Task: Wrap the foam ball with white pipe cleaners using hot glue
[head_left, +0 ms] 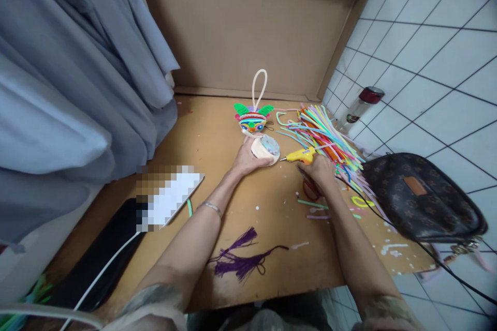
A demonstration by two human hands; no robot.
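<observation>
My left hand is closed around a white round piece with a pale blue mottled face; its exact kind I cannot make out. A yellow hot glue gun is gripped in my right hand, its nozzle pointing left, close to the white piece. Dark red scissors show just under the right hand, partly hidden by it. Behind my left hand stands a colourful animal-head craft with green ears, blue eyes and a tall white loop.
Many pipe cleaners lie in a heap at right, beside a brown patterned bag. A bottle stands by the tiled wall. Purple tassels lie in front. A phone with a white cable is at left. Cardboard rises behind.
</observation>
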